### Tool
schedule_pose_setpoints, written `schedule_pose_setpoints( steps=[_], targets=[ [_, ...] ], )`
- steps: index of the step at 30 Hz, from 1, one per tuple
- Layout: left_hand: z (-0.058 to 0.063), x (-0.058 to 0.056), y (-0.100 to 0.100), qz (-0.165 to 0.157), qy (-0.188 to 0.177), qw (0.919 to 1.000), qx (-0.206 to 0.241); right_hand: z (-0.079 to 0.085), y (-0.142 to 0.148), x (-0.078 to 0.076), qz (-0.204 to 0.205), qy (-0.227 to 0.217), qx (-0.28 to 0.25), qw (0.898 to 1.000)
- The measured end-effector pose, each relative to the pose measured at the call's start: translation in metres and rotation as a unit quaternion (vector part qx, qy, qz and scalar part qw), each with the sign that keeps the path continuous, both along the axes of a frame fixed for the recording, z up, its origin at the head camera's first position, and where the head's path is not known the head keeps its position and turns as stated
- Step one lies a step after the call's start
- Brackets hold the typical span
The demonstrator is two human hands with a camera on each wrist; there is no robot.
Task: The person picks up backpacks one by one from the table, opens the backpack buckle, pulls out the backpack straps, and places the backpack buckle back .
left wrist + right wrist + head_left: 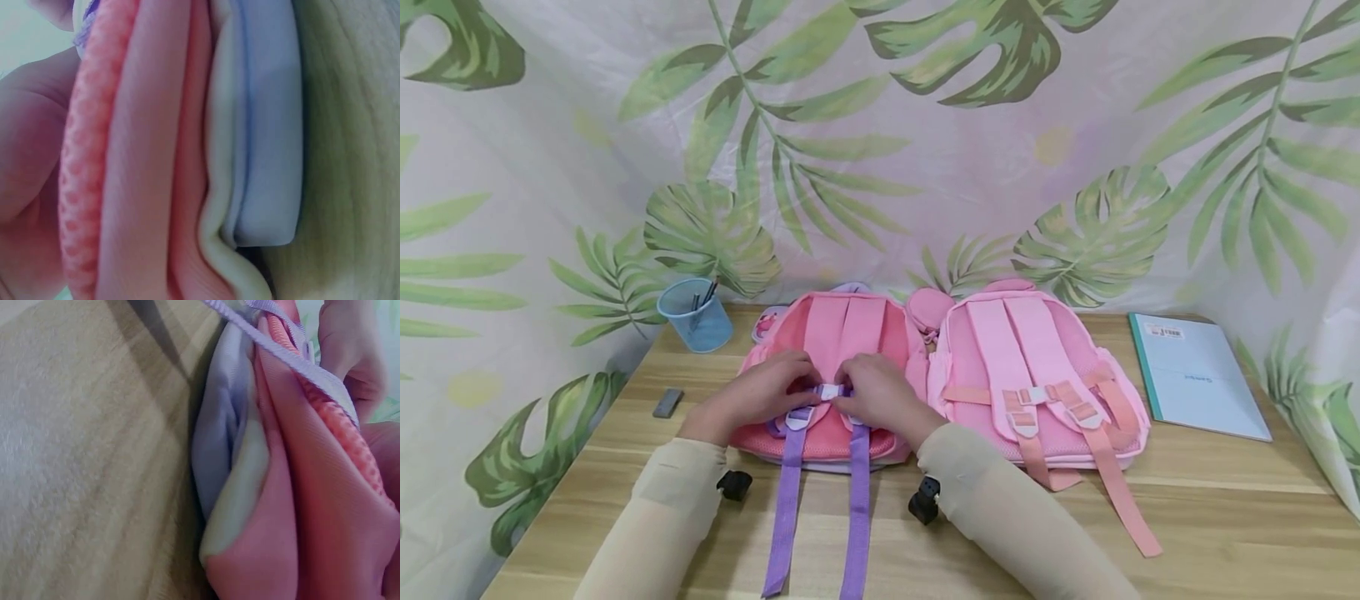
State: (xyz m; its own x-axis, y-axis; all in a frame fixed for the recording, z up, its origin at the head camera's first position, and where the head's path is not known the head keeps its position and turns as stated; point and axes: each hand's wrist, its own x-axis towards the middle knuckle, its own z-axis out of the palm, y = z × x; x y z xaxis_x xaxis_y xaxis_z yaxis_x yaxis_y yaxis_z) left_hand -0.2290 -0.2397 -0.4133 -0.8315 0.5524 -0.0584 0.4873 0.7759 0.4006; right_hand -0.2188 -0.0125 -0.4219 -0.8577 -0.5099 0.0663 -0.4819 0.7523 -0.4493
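A pink backpack (831,342) with purple straps lies on its front on the table, its back panel facing up. A white buckle (830,391) joins the short purple strap across its shoulder straps. My left hand (767,387) pinches the left end of this buckle strap, and my right hand (880,392) pinches the right end. Two purple webbing tails (786,508) hang toward me. In the left wrist view the backpack's layered side (150,156) covers part of the left hand (31,144). The right wrist view shows the right hand (353,356) above the pink side (312,506).
A second pink backpack (955,358) with peach straps and a fastened white buckle lies close on the right. Beyond it is a pale blue notebook (1198,375). On the left stand a blue mesh pen cup (707,329) and a grey eraser-like block (667,403). A leaf-print curtain (850,167) hangs behind.
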Motion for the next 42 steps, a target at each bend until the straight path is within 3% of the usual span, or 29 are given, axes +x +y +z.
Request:
schedule_pose_setpoints(
  steps=[7, 20, 32, 42],
  targets=[
    [0.001, -0.002, 0.001, -0.002, -0.006, 1.0000, 0.006, -0.003, -0.001, -0.001, -0.013, -0.018, 0.002, 1.000],
    [0.000, -0.006, 0.002, -0.032, -0.005, 0.9994, 0.009, -0.011, -0.002, -0.003, 0.011, 0.010, 0.017, 1.000],
    [0.000, -0.007, 0.001, -0.041, -0.013, 0.9989, 0.020, -0.011, -0.003, -0.001, -0.006, 0.006, 0.016, 1.000],
    [0.001, -0.007, -0.001, -0.044, -0.013, 0.9986, 0.027, -0.010, 0.002, -0.001, -0.006, -0.004, -0.031, 0.999]
  ],
)
